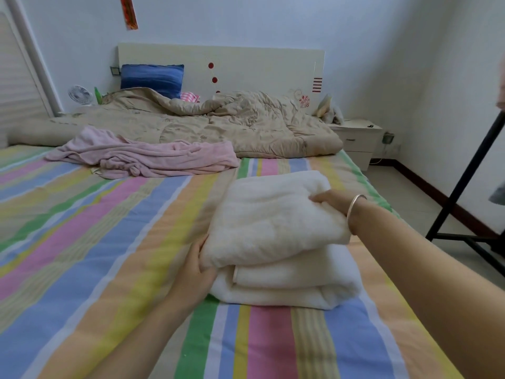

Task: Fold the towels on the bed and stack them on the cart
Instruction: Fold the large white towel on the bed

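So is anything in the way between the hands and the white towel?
No, nothing. The left hand grips the white towel at its left edge, and the right hand grips its far right side. The pink towel lies farther up the bed, out of the way.

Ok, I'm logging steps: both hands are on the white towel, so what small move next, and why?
Probably lift the white towel off the bed: it looks fully folded, and the left hand and right hand grip opposite sides.
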A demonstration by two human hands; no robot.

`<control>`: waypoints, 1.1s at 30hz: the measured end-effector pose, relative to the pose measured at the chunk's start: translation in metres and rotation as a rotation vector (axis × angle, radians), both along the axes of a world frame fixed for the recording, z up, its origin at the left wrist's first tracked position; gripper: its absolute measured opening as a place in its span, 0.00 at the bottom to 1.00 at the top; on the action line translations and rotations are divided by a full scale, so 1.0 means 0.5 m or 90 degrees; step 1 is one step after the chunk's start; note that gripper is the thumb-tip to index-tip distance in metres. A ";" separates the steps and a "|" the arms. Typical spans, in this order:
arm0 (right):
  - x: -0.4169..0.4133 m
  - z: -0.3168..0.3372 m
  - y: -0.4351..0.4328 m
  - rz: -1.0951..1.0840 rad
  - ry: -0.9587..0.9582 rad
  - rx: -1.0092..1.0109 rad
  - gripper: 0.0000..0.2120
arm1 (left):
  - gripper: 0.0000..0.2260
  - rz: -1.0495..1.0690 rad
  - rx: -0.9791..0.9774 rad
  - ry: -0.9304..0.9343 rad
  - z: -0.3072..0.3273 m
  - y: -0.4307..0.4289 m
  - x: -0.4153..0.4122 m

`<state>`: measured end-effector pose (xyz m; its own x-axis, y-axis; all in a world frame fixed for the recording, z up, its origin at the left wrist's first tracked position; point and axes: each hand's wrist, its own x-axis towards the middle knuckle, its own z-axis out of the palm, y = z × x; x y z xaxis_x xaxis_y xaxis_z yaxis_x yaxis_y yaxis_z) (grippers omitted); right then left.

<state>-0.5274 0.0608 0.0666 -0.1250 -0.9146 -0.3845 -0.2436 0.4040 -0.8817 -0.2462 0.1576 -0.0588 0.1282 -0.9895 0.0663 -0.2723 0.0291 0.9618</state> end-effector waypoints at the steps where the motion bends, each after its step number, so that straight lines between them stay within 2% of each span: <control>1: -0.004 0.013 -0.002 0.005 -0.054 -0.031 0.16 | 0.35 0.000 -0.023 -0.014 -0.001 0.001 -0.008; 5: -0.046 0.035 0.013 0.019 -0.205 -0.129 0.12 | 0.28 0.065 -0.151 -0.194 0.019 -0.005 -0.051; 7: -0.085 -0.010 0.034 -0.033 -0.165 -0.104 0.07 | 0.28 0.108 -0.163 -0.285 0.028 -0.010 -0.066; 11: -0.132 -0.131 0.076 -0.042 -0.172 0.007 0.10 | 0.30 0.117 -0.116 -0.427 0.018 -0.010 -0.082; 12: -0.141 -0.151 0.066 -0.054 -0.175 0.010 0.11 | 0.30 0.117 -0.115 -0.463 0.011 -0.007 -0.084; 13: -0.147 -0.165 0.054 -0.055 -0.168 -0.008 0.17 | 0.30 0.122 -0.116 -0.487 0.003 -0.007 -0.085; 14: -0.167 -0.187 0.029 -0.041 -0.169 -0.018 0.28 | 0.31 0.123 -0.121 -0.484 0.001 -0.008 -0.085; 15: -0.169 -0.188 0.025 -0.035 -0.142 -0.020 0.39 | 0.30 0.117 -0.124 -0.458 0.004 -0.010 -0.084; 16: -0.173 -0.188 0.025 -0.024 -0.144 -0.020 0.41 | 0.28 0.106 -0.121 -0.412 0.004 -0.012 -0.082; 18: -0.152 -0.165 0.051 -0.022 -0.198 -0.003 0.26 | 0.20 0.105 -0.054 -0.254 0.007 -0.008 -0.080; 19: -0.140 -0.158 0.065 -0.027 -0.212 0.010 0.20 | 0.16 0.122 0.015 -0.129 0.008 -0.003 -0.079; 21: -0.122 -0.162 0.079 -0.010 -0.244 0.032 0.19 | 0.13 0.147 0.176 0.160 0.008 0.020 -0.086; 22: -0.117 -0.165 0.083 0.013 -0.249 0.033 0.19 | 0.11 0.138 0.245 0.255 0.011 0.033 -0.094; 24: -0.100 -0.154 0.098 0.025 -0.254 0.039 0.13 | 0.09 0.130 0.290 0.342 0.024 0.046 -0.107; 26: -0.080 -0.137 0.115 0.018 -0.223 0.044 0.11 | 0.11 0.124 0.293 0.414 0.055 0.039 -0.111; 28: -0.054 -0.120 0.138 0.005 -0.203 0.020 0.13 | 0.16 0.082 0.236 0.462 0.095 0.023 -0.097; 30: -0.022 -0.111 0.165 -0.021 -0.227 -0.003 0.15 | 0.16 0.050 0.152 0.526 0.137 0.008 -0.079; 33: 0.054 -0.102 0.232 -0.056 -0.315 -0.058 0.16 | 0.15 0.103 0.064 0.582 0.192 -0.011 -0.056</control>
